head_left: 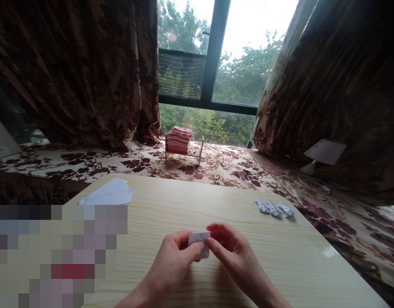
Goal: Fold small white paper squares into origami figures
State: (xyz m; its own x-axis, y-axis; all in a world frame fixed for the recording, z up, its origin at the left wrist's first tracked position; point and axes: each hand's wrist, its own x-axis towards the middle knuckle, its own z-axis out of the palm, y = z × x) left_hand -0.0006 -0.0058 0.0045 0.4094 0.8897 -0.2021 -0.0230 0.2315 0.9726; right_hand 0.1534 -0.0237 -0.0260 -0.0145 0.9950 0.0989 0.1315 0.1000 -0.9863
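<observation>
Above the light wooden table, my left hand point(176, 256) pinches a small square of folded white paper point(199, 236), its thumb lying across the front. My right hand point(233, 248) closes on the paper's right edge between thumb and fingers. Creases run over the paper's face. Behind my fingers its far side is hidden. Toward the table's right edge lie three small folded paper pieces point(275, 208) in a row, side by side. Several loose white sheets point(108, 192) rest at the table's far left corner.
The wooden table point(171, 201) stands before a ledge with a floral cover point(222, 164). On the ledge are a small rack point(199, 156) holding folded red-and-white towels point(180, 140) and a white lamp point(325, 152) with its cord. Dark curtains point(87, 77) flank the window. Blurred blocks mask the lower left.
</observation>
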